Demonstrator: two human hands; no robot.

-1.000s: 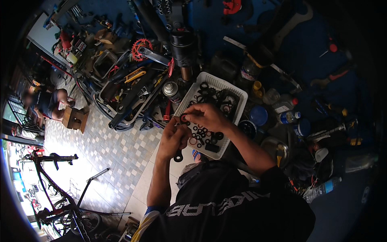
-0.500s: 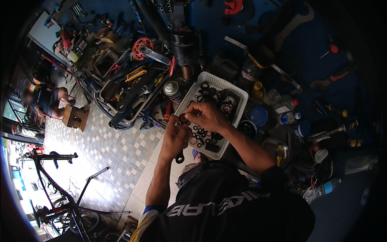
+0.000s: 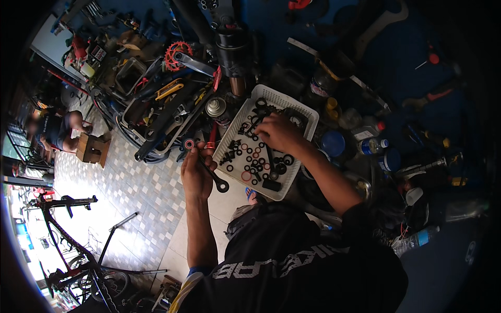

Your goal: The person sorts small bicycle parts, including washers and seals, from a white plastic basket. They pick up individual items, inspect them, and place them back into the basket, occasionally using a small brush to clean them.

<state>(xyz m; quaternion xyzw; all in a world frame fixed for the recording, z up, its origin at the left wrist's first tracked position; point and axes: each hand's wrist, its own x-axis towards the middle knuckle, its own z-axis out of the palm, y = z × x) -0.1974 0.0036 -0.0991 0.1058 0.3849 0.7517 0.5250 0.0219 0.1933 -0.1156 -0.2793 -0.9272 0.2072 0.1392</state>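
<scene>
My left hand point(image 3: 197, 175), left of the parts basket, is closed around a black link arm point(image 3: 209, 172) with an eyelet at each end. The lower eyelet sticks out past the hand. At the fingertips shows the other end, with a reddish ring around a pale centre. My right hand point(image 3: 282, 134) reaches over the white perforated plastic basket point(image 3: 289, 99). Its fingers are bent and slightly apart, low over the dark parts, and I see nothing held in them. In the basket lie several black O-rings point(image 3: 254, 169), a larger reddish ring point(image 3: 246, 176) and small dark pieces.
A spray can point(image 3: 215, 108) and a red tool handle point(image 3: 211, 136) stand left of the basket. Beyond are a fork leg point(image 3: 237, 86), a red chainring point(image 3: 178, 56) and a heap of tools. Bottles point(image 3: 373, 146) and tubs crowd the right. A bike frame point(image 3: 68, 250) and a seated person point(image 3: 55, 128) are left.
The hands have separated. My left hand has moved left with the link arm, which now shows more fully. My right hand has moved right and up, deeper over the basket.
</scene>
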